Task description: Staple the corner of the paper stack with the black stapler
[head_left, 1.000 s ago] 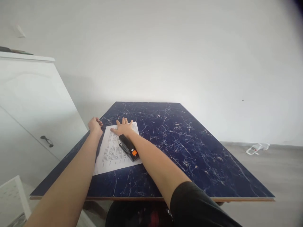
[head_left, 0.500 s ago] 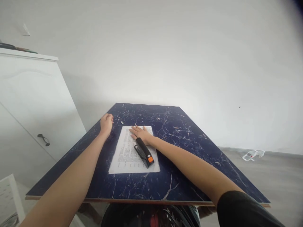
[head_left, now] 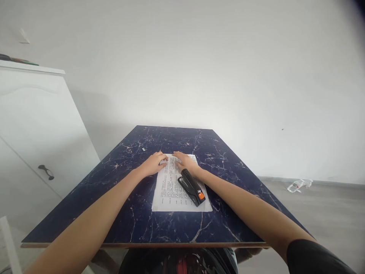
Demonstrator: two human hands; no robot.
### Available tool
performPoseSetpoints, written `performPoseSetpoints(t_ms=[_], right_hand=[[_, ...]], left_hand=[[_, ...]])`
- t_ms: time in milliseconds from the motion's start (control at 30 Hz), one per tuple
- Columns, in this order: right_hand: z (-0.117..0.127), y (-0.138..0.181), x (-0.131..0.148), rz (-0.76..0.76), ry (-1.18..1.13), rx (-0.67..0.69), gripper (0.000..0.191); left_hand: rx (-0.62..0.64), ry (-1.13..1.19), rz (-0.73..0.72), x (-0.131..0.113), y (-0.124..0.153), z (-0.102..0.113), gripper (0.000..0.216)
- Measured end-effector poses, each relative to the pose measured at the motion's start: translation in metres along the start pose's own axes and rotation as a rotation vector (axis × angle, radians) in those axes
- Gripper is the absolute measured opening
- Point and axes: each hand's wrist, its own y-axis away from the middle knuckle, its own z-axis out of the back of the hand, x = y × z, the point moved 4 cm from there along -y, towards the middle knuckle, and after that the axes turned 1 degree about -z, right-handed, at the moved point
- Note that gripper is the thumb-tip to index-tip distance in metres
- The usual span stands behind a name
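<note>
At far left we note a white cabinet with a dark handle, beside a blue marble-patterned table. A small pale scrap lies on the tabletop, beyond the paper. Our left hand is at the paper's far left corner, fingers bent and thumb below them; whether it pinches the edge we cannot tell. The printed paper lies flat, text upward, near the middle of the table's near half. Our right hand rests palm down over its far right part, fingers extended leftward, thumb apart. A black stapler lies slantwise on the paper's right half, orange patch toward us, far end by the right hand's heel; contact there unclear. Farther right, we record a clear plastic item on the floor.
</note>
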Motion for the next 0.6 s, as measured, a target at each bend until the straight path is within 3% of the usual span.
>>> performPoseSetpoints(t_ms=[67, 100, 200, 267, 333, 400, 500, 600], right_hand=[[0.027, 0.01, 0.007, -0.081, -0.043, -0.079, 0.048], [0.04, 0.018, 0.012, -0.1, -0.058, -0.054, 0.054], [0.058, 0.053, 0.032, -0.086, -0.147, 0.323, 0.059], [0.061, 0.079, 0.042, -0.118, -0.071, 0.469, 0.055], [0.06, 0.098, 0.046, -0.181, 0.014, 0.455, 0.055], [0.058, 0.105, 0.046, -0.222, 0.064, 0.377, 0.043], [0.059, 0.095, 0.038, -0.222, 0.065, 0.252, 0.025], [0.062, 0.072, 0.025, -0.22, 0.046, 0.11, 0.032]], left_hand=[[0.05, -0.021, 0.012, 0.0, 0.001, 0.0, 0.029], [0.063, -0.027, 0.017, -0.001, 0.001, 0.0, 0.029], [0.068, -0.038, 0.019, 0.0, 0.001, 0.0, 0.029], [0.066, -0.022, 0.008, 0.002, 0.001, -0.001, 0.03], [0.077, 0.018, -0.002, 0.005, 0.002, -0.001, 0.031], [0.087, 0.06, -0.013, 0.008, 0.003, -0.002, 0.033], [0.079, 0.09, -0.018, 0.009, 0.005, 0.0, 0.036], [0.074, 0.094, 0.002, 0.007, 0.006, 0.002, 0.037]])
